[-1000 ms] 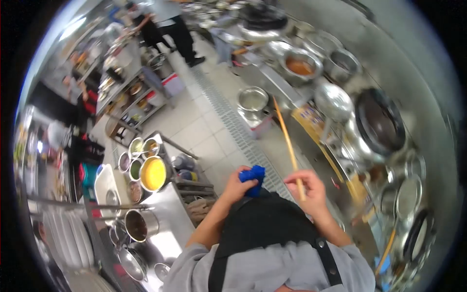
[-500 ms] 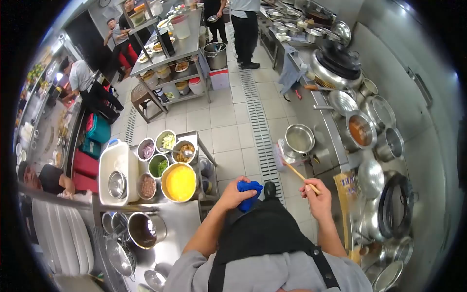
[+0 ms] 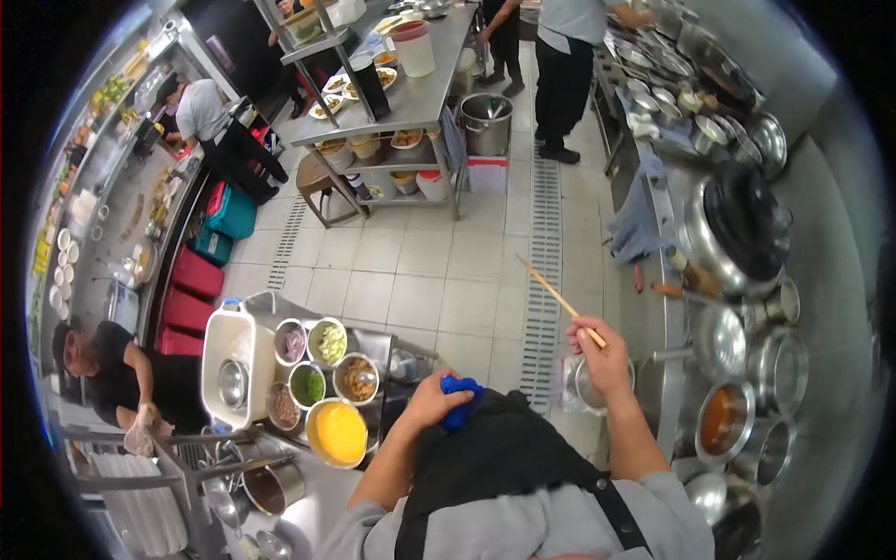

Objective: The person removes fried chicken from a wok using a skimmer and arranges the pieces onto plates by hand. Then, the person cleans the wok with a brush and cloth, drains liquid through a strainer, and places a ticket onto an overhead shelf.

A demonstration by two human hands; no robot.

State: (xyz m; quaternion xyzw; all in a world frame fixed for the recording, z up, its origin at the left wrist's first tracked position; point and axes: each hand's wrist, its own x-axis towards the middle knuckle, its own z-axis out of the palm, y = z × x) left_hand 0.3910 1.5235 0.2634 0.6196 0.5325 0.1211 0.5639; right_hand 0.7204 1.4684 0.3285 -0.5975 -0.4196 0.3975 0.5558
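Observation:
My left hand [image 3: 437,399] is closed around a bunched blue cloth [image 3: 457,403], close to the front of my black apron. A long, thin wooden stick [image 3: 553,292] is gripped near its thicker end by my right hand [image 3: 602,359]. The stick's thin tip points forward and left over the floor drain. Partly hidden behind my right forearm is a metal pot [image 3: 588,387]. Left of my left hand, a metal bowl of yellow liquid [image 3: 340,433] stands among several small bowls of chopped food.
A white tub [image 3: 217,373] stands at the left, beside the bowls. Pans and a pot of orange sauce [image 3: 723,425] line the right counter. A steel table [image 3: 425,103] stands ahead, with a stool [image 3: 322,191] beside it. Several people stand farther off; one person [image 3: 121,373] is at the left.
My view has tilted up and swung left, showing more of the room ahead. The stick has come up with my right hand, away from the pot. Both hands keep their holds.

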